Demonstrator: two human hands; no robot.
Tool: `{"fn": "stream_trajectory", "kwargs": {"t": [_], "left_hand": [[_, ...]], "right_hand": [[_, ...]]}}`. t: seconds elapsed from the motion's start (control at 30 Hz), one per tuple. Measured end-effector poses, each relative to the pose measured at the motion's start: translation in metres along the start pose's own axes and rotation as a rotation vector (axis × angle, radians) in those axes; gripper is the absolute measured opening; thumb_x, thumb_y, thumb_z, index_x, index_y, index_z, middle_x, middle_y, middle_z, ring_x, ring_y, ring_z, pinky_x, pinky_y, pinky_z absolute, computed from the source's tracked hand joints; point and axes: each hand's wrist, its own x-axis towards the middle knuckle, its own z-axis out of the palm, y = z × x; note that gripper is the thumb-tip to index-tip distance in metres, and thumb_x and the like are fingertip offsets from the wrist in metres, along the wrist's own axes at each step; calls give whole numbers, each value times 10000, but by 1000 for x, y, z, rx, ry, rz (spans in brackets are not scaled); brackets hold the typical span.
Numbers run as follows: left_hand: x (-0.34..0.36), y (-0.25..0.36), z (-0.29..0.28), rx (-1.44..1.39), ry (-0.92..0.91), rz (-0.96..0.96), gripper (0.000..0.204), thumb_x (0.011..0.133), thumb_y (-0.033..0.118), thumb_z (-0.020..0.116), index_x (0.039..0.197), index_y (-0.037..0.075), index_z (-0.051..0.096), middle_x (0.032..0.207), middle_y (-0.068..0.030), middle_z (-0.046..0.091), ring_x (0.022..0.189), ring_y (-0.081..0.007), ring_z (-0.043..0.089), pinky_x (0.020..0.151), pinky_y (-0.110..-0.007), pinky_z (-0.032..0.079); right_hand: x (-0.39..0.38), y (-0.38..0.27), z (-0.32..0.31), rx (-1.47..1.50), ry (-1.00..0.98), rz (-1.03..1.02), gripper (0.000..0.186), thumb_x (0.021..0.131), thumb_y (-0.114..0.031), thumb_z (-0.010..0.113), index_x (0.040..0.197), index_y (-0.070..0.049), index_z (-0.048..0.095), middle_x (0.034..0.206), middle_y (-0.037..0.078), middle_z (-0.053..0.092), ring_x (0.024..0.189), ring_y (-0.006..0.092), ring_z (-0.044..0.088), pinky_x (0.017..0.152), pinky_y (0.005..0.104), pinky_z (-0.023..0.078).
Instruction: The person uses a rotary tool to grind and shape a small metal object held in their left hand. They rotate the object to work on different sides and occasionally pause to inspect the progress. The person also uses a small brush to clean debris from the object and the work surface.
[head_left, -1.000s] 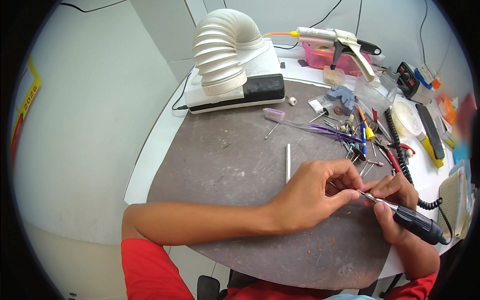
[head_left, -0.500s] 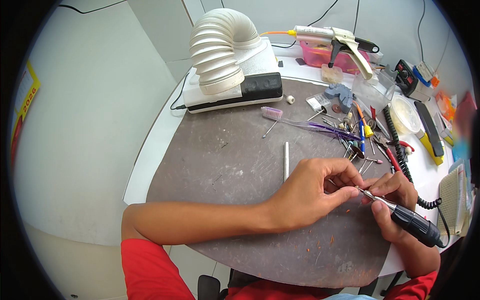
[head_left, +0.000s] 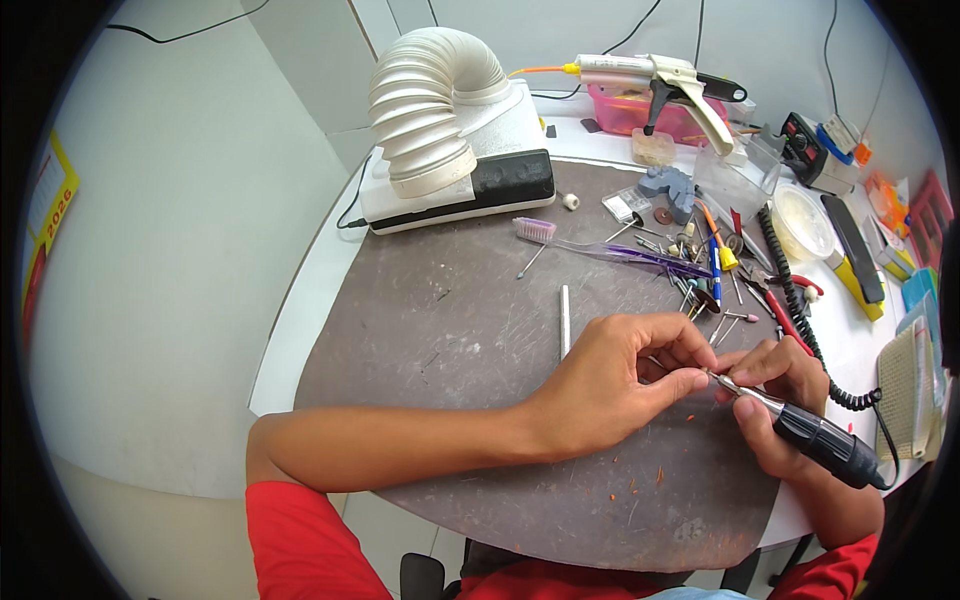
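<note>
My left hand is closed in a pinch at the tip of a black and silver rotary handpiece; the small thing between its fingertips is too hidden to make out. My right hand grips the handpiece, thumb and forefinger around its silver front end. A black coiled cord runs up along the right side. Behind my left hand lies a white rod. A pile of small burs and polishing bits, red-handled pliers and a purple toothbrush lie beyond my hands on the grey mat.
A white machine with a ribbed hose stands at the back, beside a dispensing gun over a pink basket. A clear tub, a control box and a mesh basket crowd the right edge.
The whole view has shifted slightly, the back objects leftward in the picture. Both hands keep their hold at the handpiece's tip, with barely any movement of their own.
</note>
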Motion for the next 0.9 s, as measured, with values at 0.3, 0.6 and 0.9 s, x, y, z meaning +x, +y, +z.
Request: {"fn": "stream_trajectory", "kwargs": {"t": [0.3, 0.6, 0.9], "left_hand": [[0, -2, 1, -11, 11, -5, 142, 897, 62, 647, 1024, -1, 632, 960, -45, 656, 910, -89, 609, 829, -260, 503], [0, -2, 1, 51, 2, 13, 144, 891, 51, 650, 1022, -2, 628, 966, -48, 650, 919, -93, 615, 831, -263, 516], [0, -2, 1, 37, 4, 2, 156, 895, 53, 648, 1037, -7, 625, 980, -52, 650, 926, -99, 618, 840, -264, 514]], "right_hand": [[0, 2, 0, -36, 4, -29, 155, 789, -53, 643, 875, 20, 538, 730, 128, 615, 826, 281, 697, 794, 376, 548], [0, 11, 1, -89, 7, -157, 177, 770, -76, 669, 875, 9, 555, 731, 132, 640, 829, 298, 708, 725, 346, 554], [0, 6, -2, -98, 3, -108, 172, 753, -73, 669, 864, 1, 560, 722, 130, 645, 836, 292, 711, 707, 337, 551]]}}
